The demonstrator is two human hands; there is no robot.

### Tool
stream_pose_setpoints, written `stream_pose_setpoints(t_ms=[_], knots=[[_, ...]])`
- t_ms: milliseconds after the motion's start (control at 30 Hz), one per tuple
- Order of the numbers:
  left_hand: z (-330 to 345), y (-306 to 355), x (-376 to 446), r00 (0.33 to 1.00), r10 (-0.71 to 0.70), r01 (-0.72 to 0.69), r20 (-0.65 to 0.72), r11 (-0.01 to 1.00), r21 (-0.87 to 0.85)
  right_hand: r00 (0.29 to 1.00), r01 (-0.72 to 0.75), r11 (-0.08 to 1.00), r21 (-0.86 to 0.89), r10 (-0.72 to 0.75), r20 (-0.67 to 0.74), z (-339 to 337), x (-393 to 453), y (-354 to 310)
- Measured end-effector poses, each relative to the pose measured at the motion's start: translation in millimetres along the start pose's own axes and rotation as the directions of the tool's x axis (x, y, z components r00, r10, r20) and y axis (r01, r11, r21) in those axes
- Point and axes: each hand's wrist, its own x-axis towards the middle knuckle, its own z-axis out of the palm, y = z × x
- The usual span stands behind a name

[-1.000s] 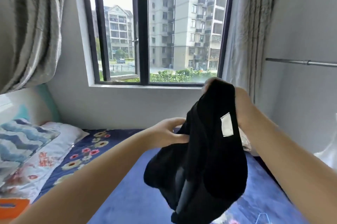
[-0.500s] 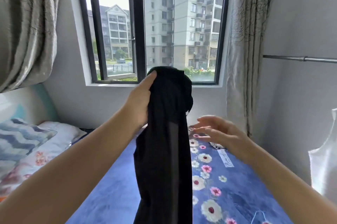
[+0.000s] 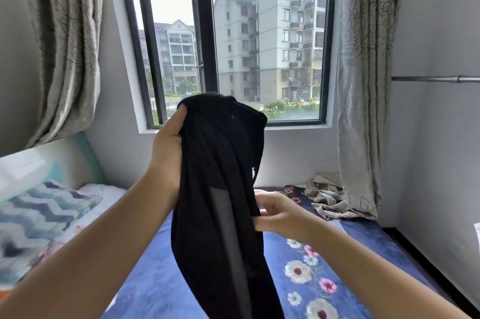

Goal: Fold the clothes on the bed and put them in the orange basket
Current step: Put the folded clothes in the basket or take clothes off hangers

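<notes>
Garment [image 3: 220, 202], black, hangs over the bed [image 3: 161, 290]; left hand [image 3: 167, 144] fingers clamp its top, right hand [image 3: 275, 215] fingers pinch its edge lower down

Garment [image 3: 220, 202] hangs above the bed [image 3: 161, 287], centre of view, in front of the window [image 3: 259, 46]. Left hand [image 3: 167, 147] is at its upper left edge; right hand [image 3: 275, 215] lower, at its right edge. Pillow [image 3: 39, 217] lies on the bed at left; crumpled cloth [image 3: 327, 196] at the far right corner, below the right curtain [image 3: 363, 85].
</notes>
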Motion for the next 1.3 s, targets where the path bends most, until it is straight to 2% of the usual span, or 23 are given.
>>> stream_pose_setpoints(t_ms=[167,300,400,467,567,667,767,867,900,967,1033,1100,1133,1200,1233,1300], knots=[[-19.6,9.8,7.8,0.996,-0.006,0.015,-0.092,0.995,0.099,0.998,0.059,0.993,0.097,-0.062,0.024,-21.0,-11.7,-13.0],[-33.4,8.3,10.8,0.993,-0.080,0.095,-0.087,0.979,0.183,0.989,-0.037,0.993,0.108,0.051,-0.139,-47.9,-19.5,-20.5],[-39.5,7.3,15.9,0.985,-0.154,0.167,-0.072,0.953,0.253,0.973,-0.117,0.992,-0.037,0.108,-0.204,-64.1,-19.9,-32.0],[-42.6,8.1,19.5,0.979,-0.198,0.202,-0.042,0.942,0.268,0.967,-0.170,0.962,-0.215,0.120,-0.225,-73.9,-20.7,-41.2],[-47.0,9.2,22.0,0.958,-0.279,0.244,0.058,0.909,0.338,0.956,-0.205,0.888,-0.411,0.092,-0.277,-90.1,-26.0,-56.4],[-54.1,8.8,28.1,0.937,-0.301,0.208,0.176,0.888,0.409,0.957,-0.228,0.819,-0.527,0.090,-0.275,-99.5,-29.8,-67.2],[-57.9,6.4,31.6,0.865,-0.387,0.229,0.321,0.871,0.434,0.966,-0.202,0.780,-0.593,0.059,-0.251,-100.7,-28.4,-71.7],[-61.2,3.8,29.5,0.723,-0.527,0.243,0.446,0.799,0.551,0.962,-0.181,0.740,-0.648,-0.004,-0.273,-102.9,-25.8,-74.1],[-60.9,2.3,28.0,0.683,-0.576,0.231,0.449,0.754,0.615,0.961,-0.185,0.721,-0.668,-0.009,-0.276,-104.5,-25.4,-74.3],[-60.5,-3.3,25.1,0.665,-0.665,0.206,0.340,0.601,0.772,0.964,-0.211,0.652,-0.729,0.017,-0.265,-105.3,-25.8,-73.1],[-63.4,-8.8,26.6,0.680,-0.706,0.097,0.200,0.357,0.929,0.969,-0.229,0.526,-0.819,0.044,-0.243,-106.4,-24.6,-70.6],[-70.1,-13.0,27.4,0.680,-0.725,-0.021,0.106,0.125,0.992,0.969,-0.247,0.367,-0.897,0.091,-0.230,-109.4,-23.0,-65.0],[-74.6,-15.4,28.7,0.691,-0.720,-0.040,0.072,0.062,0.997,0.963,-0.263,0.297,-0.918,0.140,-0.230,-111.6,-22.2,-60.9],[-82.8,-21.3,33.8,0.749,-0.660,-0.054,0.058,0.026,0.998,0.923,-0.300,0.134,-0.944,0.290,-0.253,-116.2,-20.5,-50.7],[-86.6,-23.6,39.1,0.809,-0.583,-0.074,0.076,0.027,0.997,0.889,-0.315,0.042,-0.948,0.362,-0.279,-118.2,-19.5,-45.0],[-96.9,-31.8,51.2,0.912,-0.387,-0.102,0.134,0.103,0.989,0.803,-0.345,-0.107,-0.933,0.481,-0.352,-118.7,-18.1,-31.8]])
